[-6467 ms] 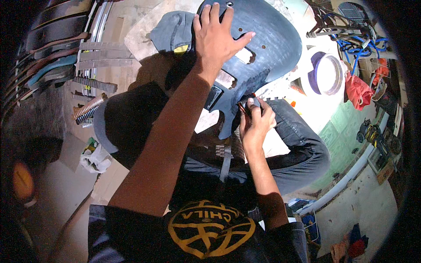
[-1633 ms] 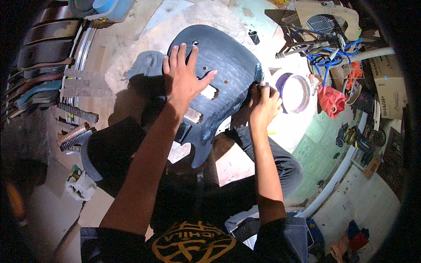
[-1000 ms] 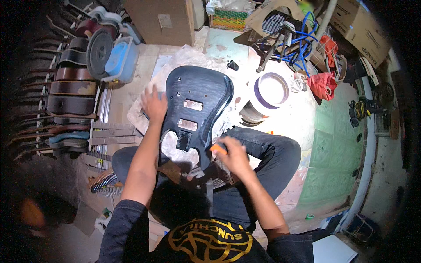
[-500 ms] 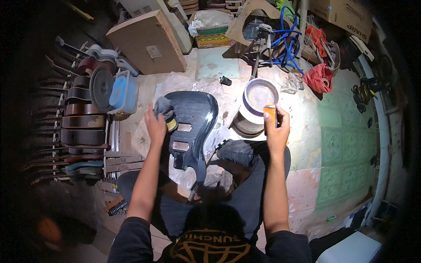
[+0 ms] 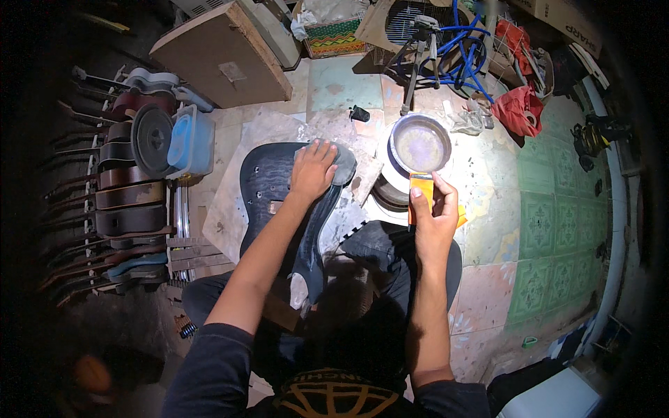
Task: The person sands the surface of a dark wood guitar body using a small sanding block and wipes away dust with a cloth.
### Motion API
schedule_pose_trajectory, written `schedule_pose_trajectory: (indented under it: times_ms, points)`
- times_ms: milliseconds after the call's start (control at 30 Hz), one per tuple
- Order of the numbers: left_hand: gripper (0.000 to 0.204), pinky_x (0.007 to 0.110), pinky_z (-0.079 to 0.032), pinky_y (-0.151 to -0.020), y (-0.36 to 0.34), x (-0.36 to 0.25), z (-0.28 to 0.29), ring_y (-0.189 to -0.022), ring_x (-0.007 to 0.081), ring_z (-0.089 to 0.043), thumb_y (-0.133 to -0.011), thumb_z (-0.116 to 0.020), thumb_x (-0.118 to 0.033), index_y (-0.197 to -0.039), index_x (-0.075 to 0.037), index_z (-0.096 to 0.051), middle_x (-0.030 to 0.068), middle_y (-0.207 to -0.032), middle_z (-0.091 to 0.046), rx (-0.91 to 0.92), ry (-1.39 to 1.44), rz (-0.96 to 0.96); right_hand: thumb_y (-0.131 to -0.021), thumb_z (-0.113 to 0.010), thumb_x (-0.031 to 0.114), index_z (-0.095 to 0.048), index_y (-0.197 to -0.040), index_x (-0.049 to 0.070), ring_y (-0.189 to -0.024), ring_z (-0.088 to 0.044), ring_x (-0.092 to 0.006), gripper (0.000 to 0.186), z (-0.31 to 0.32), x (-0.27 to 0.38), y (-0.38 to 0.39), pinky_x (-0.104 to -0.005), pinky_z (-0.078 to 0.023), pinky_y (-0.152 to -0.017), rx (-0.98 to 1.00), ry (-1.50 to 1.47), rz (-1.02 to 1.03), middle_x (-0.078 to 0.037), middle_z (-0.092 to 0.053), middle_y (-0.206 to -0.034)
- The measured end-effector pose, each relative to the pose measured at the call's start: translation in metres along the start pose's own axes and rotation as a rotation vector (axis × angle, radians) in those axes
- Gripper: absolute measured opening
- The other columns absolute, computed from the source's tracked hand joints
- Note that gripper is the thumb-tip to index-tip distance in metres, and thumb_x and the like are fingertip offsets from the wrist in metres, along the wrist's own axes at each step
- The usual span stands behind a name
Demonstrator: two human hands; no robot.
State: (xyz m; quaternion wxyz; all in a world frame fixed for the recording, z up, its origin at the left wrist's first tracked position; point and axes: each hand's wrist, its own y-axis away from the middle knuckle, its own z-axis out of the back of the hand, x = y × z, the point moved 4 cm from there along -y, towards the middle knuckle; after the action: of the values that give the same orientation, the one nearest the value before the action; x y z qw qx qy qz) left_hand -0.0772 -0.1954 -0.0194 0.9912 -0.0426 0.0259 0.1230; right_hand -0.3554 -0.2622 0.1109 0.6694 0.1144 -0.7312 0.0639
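Note:
A black electric guitar body [image 5: 268, 157] lies on a pale sheet [image 5: 223, 216] in front of me, its lower horn near my legs. Spread over its upper right edge, my left hand [image 5: 313, 171] presses a grey cloth [image 5: 343, 167] against the surface. My forearm hides much of the body's middle. Between thumb and fingers my right hand [image 5: 437, 219] grips a small orange-and-black block [image 5: 421, 184], held upright at the near rim of a round basin [image 5: 420, 143]. Beneath the basin is a wider round container [image 5: 390, 194].
Several guitars [image 5: 129, 198] hang or stand in a row at the left, beside a blue plastic tub [image 5: 191, 150] and a grey round lid [image 5: 151, 139]. Farther off are a brown board [image 5: 219, 63], a small black cup [image 5: 359, 113], a coiled blue hose [image 5: 474, 63] and a red bag [image 5: 519, 111].
My left hand has moved right across the guitar body, flattening the grey cloth at its upper right edge. My right hand still holds the orange block by the basin.

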Motion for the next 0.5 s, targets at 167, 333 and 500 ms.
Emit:
schedule_pose_trajectory:
  times_ms: [167, 333, 500]
  points:
    - [0.047, 0.053, -0.037, -0.112, 0.025, -0.006, 0.007, -0.139, 0.0318, -0.046, -0.095, -0.062, -0.03, -0.139, -0.013, -0.056, 0.0097, -0.147, -0.053, -0.045, 0.059, -0.103, -0.094, -0.072, 0.009, -0.052, -0.13, -0.006, -0.102, -0.062, -0.014, 0.044, 0.001, -0.005, 0.0, -0.028, -0.05, -0.09, -0.017, -0.037, 0.021, -0.012, -0.063, -0.114]
    - [0.048, 0.054, -0.036, -0.114, 0.073, -0.024, 0.021, -0.141, 0.0307, -0.043, -0.093, -0.064, -0.024, -0.139, -0.013, -0.057, 0.0062, -0.151, -0.05, 0.056, 0.098, -0.186, -0.094, -0.073, 0.011, -0.053, -0.13, -0.006, -0.099, -0.062, -0.0138, 0.045, 0.001, -0.011, -0.001, -0.0274, -0.051, -0.088, 0.003, 0.002, 0.036, -0.011, -0.064, -0.112]
    - [0.048, 0.053, -0.034, -0.115, 0.131, -0.037, 0.032, -0.14, 0.0277, -0.044, -0.09, -0.065, -0.019, -0.138, -0.016, -0.059, 0.0041, -0.151, -0.051, 0.112, 0.131, -0.234, -0.093, -0.074, 0.014, -0.055, -0.128, -0.006, -0.097, -0.063, -0.0142, 0.045, 0.013, -0.018, -0.003, -0.0276, -0.051, -0.085, -0.02, 0.047, 0.04, -0.012, -0.065, -0.11]
